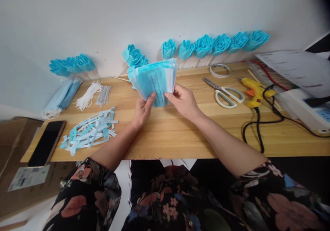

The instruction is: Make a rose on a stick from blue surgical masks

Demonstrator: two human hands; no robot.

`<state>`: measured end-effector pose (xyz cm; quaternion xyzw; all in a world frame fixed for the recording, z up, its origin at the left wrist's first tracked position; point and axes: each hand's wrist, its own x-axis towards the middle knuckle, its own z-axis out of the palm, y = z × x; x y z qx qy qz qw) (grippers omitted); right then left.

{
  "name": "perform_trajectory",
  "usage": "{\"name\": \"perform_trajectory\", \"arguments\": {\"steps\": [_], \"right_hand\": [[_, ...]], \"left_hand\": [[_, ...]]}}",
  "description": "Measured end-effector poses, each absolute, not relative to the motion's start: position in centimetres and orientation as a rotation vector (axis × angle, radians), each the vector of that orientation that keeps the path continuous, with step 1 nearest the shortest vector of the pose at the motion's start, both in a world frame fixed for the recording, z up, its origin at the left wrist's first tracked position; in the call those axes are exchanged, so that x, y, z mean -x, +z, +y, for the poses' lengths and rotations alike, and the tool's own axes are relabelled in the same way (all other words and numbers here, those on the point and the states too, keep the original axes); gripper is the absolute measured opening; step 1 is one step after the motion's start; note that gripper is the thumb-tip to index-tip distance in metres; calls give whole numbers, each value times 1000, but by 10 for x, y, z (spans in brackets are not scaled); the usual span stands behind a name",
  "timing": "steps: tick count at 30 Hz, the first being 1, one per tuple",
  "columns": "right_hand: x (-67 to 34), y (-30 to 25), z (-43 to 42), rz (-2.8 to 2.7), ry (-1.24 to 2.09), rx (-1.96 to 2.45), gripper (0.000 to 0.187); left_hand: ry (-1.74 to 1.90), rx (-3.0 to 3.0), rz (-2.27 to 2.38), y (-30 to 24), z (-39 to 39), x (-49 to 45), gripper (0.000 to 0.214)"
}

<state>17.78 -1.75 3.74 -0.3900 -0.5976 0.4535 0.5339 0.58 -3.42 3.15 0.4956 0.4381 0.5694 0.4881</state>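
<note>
Both of my hands hold a stack of light blue pleated face masks upright above the middle of the wooden table. My left hand grips the stack's lower left edge, thumb on the front. My right hand pinches the lower right edge, where the white trim shows. The stack fans out slightly at the top. Behind it, blue flowers made of mask fabric lean on sticks against the white wall.
Cut blue-and-white strips, white ear loops, wire strips and flat masks lie at left, beside a black phone. Right of centre are scissors, a tape roll, a yellow glue gun with black cord, and papers.
</note>
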Motion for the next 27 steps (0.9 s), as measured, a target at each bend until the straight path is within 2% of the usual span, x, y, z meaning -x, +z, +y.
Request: {"name": "perform_trajectory", "arguments": {"steps": [5,12,18,23,27], "right_hand": [[-180,34,-10,-1401,1144,886,17],[-177,20,-2,-1341,1339,882,29],[-180,14,0,-1502,1180,979,22],[-182,20,-2,-1592,995,971,24],[-183,18,-1,-1595,1078,934,27]], "left_hand": [[1341,-1207,1085,27,-28,0,26],[1291,-1119,1003,18,-14,2,50],[1285,-1167,1006,13,-11,3,52],[1348,-1278,969,14,-11,6,48],[1364,-1288,960,15,-8,8,55]]}}
